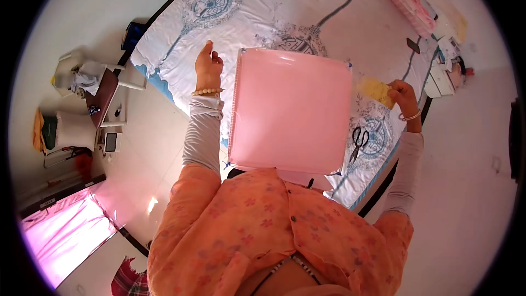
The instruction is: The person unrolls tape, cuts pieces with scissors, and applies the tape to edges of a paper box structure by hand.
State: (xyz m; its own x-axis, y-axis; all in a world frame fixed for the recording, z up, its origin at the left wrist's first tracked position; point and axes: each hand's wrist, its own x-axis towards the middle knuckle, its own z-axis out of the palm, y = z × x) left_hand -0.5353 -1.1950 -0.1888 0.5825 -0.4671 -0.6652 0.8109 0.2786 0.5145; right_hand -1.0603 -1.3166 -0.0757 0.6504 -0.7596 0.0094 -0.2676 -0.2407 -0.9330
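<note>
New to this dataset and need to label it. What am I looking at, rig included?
No robot here: a person works with two bare hands. There is one picture, from a camera worn on the head, looking forward and down, so the orange shirt fills the bottom.

A square pink panel sits right in front of the body. Beyond it is a bed with a patterned sheet; black scissors lie on it, right of the panel.

The right hand holds a yellow piece. The left hand is raised beside the panel; whether it pinches anything small, I can't tell.
</note>
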